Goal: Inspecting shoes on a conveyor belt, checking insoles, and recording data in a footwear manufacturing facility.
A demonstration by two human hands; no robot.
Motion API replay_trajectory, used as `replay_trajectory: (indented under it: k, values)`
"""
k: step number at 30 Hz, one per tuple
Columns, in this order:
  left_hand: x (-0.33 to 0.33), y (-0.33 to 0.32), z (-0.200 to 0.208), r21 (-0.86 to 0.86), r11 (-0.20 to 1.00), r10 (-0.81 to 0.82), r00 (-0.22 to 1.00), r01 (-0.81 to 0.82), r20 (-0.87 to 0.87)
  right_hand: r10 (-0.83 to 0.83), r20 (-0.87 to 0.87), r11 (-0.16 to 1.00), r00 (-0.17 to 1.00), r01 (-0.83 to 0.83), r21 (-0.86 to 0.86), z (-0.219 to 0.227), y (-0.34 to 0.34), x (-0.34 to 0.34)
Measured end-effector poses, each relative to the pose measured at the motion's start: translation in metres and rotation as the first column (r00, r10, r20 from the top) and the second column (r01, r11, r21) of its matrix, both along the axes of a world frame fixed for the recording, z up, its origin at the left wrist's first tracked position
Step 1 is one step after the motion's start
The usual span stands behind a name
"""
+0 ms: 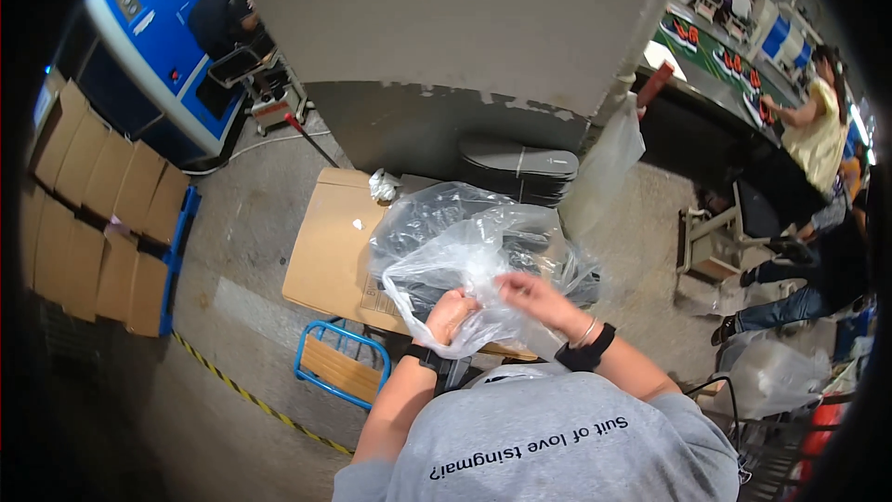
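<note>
A large clear plastic bag (446,251) lies bunched in front of me over the cardboard on the table. My left hand (451,314) is closed on the gathered edge of the bag, and part of the film hangs over that wrist. Close to its right, my right hand (541,301) has its fingers bent against the bunched film, apparently pinching it; the fingertips are slightly blurred. Dark shapes show through the bag, too unclear to name. Behind it is a stack of dark, flat, rounded pieces (520,167).
Flat cardboard (321,242) covers the table's left side, with a crumpled white wad (382,186) on it. A blue-framed stool (342,363) stands at the near left. Cartons (111,186) sit on a blue pallet at far left. A pillar (446,28) rises behind the table. People work at both sides.
</note>
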State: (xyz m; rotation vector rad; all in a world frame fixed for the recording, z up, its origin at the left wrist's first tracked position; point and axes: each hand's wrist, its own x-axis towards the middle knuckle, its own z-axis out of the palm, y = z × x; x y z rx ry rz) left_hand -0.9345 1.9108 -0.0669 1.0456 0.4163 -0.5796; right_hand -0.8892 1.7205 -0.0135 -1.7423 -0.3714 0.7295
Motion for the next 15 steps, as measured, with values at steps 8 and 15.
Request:
replay_trajectory:
  k: [8, 15]
  values:
    - [-0.041, -0.003, 0.039, 0.873, 0.409, -0.256, 0.885, -0.267, 0.390, 0.080, 0.754, 0.770, 0.652, 0.440, -0.462, -0.036, -0.052, 0.088]
    - [-0.006, -0.034, 0.194, 0.369, 0.469, 0.551, 0.592, -0.802, 0.588, 0.061, 0.530, 0.993, 0.846, -0.104, 0.051, -0.102, 0.062, 0.024]
